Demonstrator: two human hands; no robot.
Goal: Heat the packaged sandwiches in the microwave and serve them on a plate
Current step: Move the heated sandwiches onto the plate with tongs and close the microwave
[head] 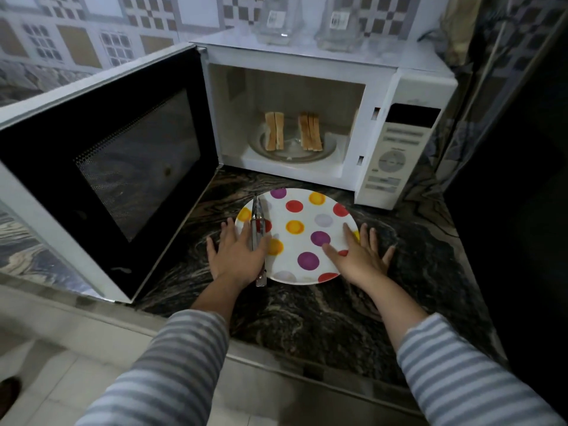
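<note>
Two sandwiches stand on edge on the glass turntable (325, 150) inside the white microwave (307, 66): one on the left (274, 130) and one on the right (310, 132). A white plate with coloured dots (302, 210) lies on the dark counter in front of the microwave. Metal tongs (256, 216) rest across the plate's left side. My left hand (236, 253) lies flat, fingers spread, over the plate's left rim and the tongs. My right hand (358, 253) lies flat with spread fingers on the plate's right rim.
The microwave door (107, 167) stands wide open to the left, jutting over the dark marble counter (307, 318). The control panel (396, 155) is on the right. Two clear glass jars (307, 23) stand on top of the microwave. A dark surface (507, 210) bounds the right side.
</note>
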